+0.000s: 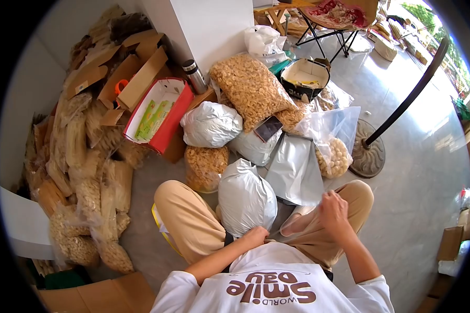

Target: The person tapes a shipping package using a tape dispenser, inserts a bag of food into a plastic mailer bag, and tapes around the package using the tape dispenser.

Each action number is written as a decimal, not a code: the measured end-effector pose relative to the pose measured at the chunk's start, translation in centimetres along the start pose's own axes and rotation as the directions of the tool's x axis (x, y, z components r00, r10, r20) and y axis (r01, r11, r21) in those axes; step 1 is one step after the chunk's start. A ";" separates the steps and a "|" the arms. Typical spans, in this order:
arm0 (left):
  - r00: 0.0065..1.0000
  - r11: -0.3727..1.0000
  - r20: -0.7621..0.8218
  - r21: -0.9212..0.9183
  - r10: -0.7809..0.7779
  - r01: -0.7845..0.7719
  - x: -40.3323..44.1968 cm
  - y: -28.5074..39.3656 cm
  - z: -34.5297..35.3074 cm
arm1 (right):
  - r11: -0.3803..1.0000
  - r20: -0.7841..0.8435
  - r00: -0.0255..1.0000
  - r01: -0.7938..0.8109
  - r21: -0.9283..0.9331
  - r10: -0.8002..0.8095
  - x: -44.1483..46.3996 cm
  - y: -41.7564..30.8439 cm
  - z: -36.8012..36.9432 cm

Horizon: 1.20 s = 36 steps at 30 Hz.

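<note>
A full silver plastic bag (pixel 246 198) stands upright between my knees. At its lower right edge is my left hand (pixel 255 237), its fingers curled in; whatever they hold is hidden. My right hand (pixel 333 209) is raised over my right knee with fingers bent together, and I cannot make out anything in them. Just left of it lies a flat grey mailer bag (pixel 295 169), its lower corner near my fingertips. Behind the silver bag, a phone (pixel 268 129) rests on another silver bag (pixel 253 147).
Ahead are a big bag of tan dried pieces (pixel 250 86), a clear bag of round pale pieces (pixel 333 156) and a red box (pixel 159 115) with green packets. Bagged goods (pixel 83 172) pile up at left. A pole on a round metal base (pixel 368 151) stands at right.
</note>
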State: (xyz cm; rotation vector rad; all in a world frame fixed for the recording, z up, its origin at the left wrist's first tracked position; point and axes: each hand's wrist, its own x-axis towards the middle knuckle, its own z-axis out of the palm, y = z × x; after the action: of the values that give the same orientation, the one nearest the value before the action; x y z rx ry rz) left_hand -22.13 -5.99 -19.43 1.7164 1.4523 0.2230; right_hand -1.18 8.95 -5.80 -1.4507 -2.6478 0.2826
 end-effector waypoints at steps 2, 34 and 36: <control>1.000 0.999 0.005 -0.036 -0.031 0.031 0.2 -0.2 0.1 | 0.999 -0.010 1.000 -0.027 0.017 0.027 -1.0 -0.2 -2.7; 0.921 0.857 -0.371 -0.428 0.123 -0.287 0.3 5.5 -8.3 | 0.918 -0.542 0.749 -0.233 0.321 0.380 -5.5 5.7 -14.4; 0.776 0.917 -0.596 0.395 0.204 0.062 1.5 4.3 -9.9 | 0.887 -0.515 0.752 -0.199 0.417 0.411 -4.5 3.7 -13.8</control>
State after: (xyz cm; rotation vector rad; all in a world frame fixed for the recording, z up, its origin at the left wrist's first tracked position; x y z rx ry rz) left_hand -24.70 0.23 -10.91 2.1531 2.0251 0.6367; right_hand 6.85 8.69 6.88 -1.5366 -1.7570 0.2419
